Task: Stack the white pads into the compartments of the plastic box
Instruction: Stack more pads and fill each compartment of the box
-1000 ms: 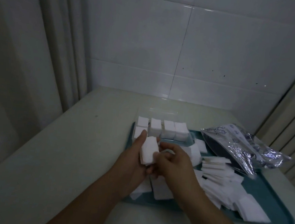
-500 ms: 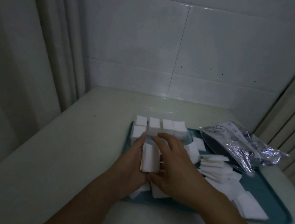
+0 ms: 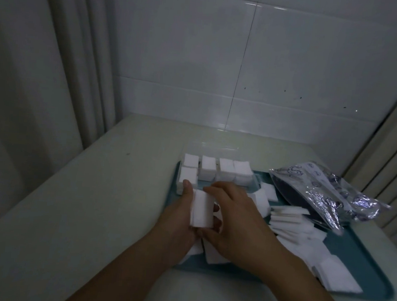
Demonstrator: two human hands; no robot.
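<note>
A small stack of pads (image 3: pixel 202 208) stands upright, held between the left hand (image 3: pixel 179 217) and right hand (image 3: pixel 235 222). The box (image 3: pixel 214 172) sits just beyond them; bare counter (image 3: pixel 87 200) lies leftward.

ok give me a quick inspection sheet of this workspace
surface: pale table bearing a teal tray
job's things: clear plastic box at the tray's far left end, white pads in its visible compartments; stack of pads held between both hands
clutter: loose pads strewn on the tray; silver foil bag at its right
hands: left hand and right hand grip the stack
cables: nothing seen
surroundings: tiled wall, curtains either side
</note>
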